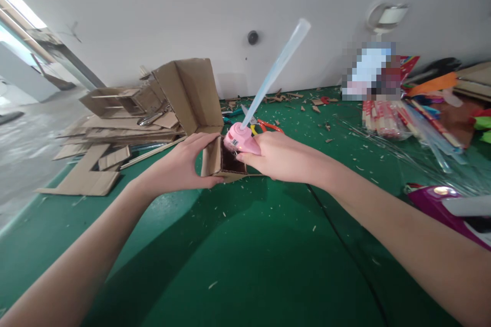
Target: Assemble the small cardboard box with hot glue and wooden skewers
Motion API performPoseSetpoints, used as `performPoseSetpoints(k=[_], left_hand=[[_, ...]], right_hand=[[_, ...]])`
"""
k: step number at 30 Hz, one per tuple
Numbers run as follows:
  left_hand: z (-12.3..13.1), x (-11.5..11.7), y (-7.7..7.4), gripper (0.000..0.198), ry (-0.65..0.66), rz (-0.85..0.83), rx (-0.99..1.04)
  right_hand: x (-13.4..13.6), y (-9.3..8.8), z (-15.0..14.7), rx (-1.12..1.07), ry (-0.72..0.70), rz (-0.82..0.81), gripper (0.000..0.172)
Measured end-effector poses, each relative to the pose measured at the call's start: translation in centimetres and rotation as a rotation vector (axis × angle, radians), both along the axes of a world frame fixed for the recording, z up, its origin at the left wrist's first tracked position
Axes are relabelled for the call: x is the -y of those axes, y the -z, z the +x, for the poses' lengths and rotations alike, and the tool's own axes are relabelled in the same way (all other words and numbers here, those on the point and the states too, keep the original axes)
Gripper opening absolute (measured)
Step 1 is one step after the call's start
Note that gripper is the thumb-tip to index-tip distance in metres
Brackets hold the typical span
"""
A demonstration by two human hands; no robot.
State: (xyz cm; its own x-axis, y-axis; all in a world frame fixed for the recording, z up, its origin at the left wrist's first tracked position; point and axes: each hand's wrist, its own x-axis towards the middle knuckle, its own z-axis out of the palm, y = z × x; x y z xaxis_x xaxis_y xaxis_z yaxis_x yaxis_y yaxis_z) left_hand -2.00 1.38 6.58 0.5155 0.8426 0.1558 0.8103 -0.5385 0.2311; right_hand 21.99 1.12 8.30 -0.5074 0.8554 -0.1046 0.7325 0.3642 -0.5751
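My right hand (274, 156) grips a pink hot glue gun (238, 139), with a long translucent glue stick (278, 69) standing out of its back end. The gun points down at the open side of a small cardboard box (213, 158); its nozzle is hidden. My left hand (187, 161) holds that box from the left, thumb at the lower front and fingers along the top. Behind the box stands a taller folded cardboard piece (190, 94).
Stacked cardboard sheets (95, 133) lie at left. Orange-handled pliers (270, 126) and cardboard scraps lie behind. Packaged sticks (383, 120) and a purple and white device (448, 209) are at right. A black cord (345, 250) crosses the green tabletop (245, 255).
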Motion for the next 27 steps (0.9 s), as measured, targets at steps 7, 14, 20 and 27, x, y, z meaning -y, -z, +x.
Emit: performPoseSetpoints(k=[7,14,20,27], left_hand=[[0.0,-0.1,-0.1,0.087,0.005,-0.030,0.027],[-0.3,-0.4,0.2,0.084,0.032,-0.035,0.037],[-0.4,-0.2,0.4,0.089,0.058,-0.007,0.027],[-0.3,-0.1,0.1,0.088,0.072,0.012,0.001]], right_hand=[[-0.4,-0.3,0.5,-0.013,-0.032,0.044,0.028],[-0.7,-0.7,1.1,0.059,-0.041,0.054,0.031],[-0.5,-0.7,0.7,0.052,-0.048,0.033,0.034],[-0.1,-1.0,0.4,0.125,-0.047,0.036,0.035]])
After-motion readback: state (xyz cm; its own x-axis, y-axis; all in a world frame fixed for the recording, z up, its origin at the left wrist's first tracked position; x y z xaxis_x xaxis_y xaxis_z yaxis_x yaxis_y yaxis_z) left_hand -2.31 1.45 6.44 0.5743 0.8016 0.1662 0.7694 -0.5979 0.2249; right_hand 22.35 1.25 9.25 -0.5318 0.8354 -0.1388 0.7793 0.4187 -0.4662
